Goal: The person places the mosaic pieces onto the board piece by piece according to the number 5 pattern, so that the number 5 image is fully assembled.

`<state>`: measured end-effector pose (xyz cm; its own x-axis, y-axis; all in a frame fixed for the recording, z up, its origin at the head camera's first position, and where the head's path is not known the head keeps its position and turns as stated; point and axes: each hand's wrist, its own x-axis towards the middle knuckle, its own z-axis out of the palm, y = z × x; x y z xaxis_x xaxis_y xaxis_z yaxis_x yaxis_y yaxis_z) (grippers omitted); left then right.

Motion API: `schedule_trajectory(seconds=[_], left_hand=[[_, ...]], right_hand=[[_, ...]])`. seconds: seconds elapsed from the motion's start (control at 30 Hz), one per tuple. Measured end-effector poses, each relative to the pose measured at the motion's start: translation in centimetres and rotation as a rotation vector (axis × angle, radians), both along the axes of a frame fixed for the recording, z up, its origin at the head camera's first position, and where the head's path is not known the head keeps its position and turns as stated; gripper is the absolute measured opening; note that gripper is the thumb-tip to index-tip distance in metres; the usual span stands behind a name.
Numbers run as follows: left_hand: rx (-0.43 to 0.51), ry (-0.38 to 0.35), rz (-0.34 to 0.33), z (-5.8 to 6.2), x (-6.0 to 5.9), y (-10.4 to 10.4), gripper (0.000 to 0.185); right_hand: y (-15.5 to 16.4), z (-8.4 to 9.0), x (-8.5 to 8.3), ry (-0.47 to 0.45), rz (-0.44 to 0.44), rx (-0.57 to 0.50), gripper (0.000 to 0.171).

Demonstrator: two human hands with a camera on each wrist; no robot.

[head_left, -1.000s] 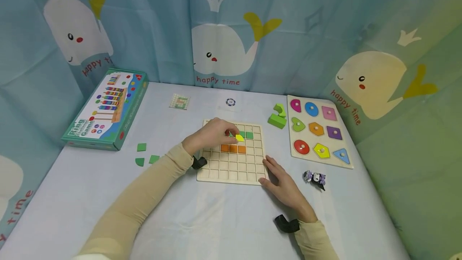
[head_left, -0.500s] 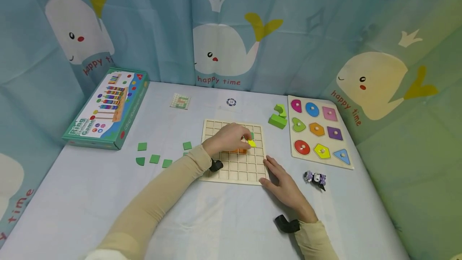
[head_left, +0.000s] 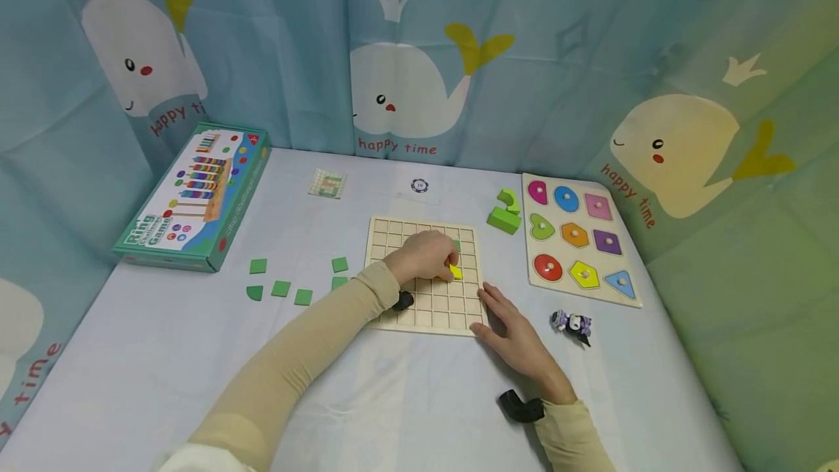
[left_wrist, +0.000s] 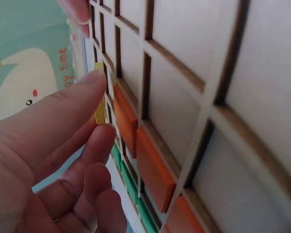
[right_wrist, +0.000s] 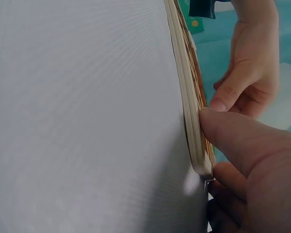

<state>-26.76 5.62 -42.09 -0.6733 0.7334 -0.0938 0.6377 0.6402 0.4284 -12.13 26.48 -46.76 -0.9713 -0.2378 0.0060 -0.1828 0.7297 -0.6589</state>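
Pinching flat yellow tile (head_left: 455,271), left hand (head_left: 424,256); right hand (head_left: 512,331) steadying wooden grid board (head_left: 393,239)

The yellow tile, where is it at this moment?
In the head view the yellow tile is pinched by the left hand over the right part of the wooden grid board, beside the orange tiles.

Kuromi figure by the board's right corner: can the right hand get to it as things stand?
Probably yes. The right hand rests flat at the grid board's corner, and the small figure lies just to its right on bare tablecloth, nothing between them. The left hand pinches a yellow tile.
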Motion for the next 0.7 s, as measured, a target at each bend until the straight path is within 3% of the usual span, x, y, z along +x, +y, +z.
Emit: schedule_trajectory(seconds=[0.37,0.7], left_hand=[[-0.002,0.002,-0.011,-0.6,-0.3,0.1,0.028],[0.165,-0.062,-0.080,-1.0,-0.7,-2.0,0.026]], right_hand=[[0.0,0.1,0.1,-0.018,-0.001,0.004,0.071],[0.0,0.1,0.1,-0.002,-0.001,0.013,0.071]])
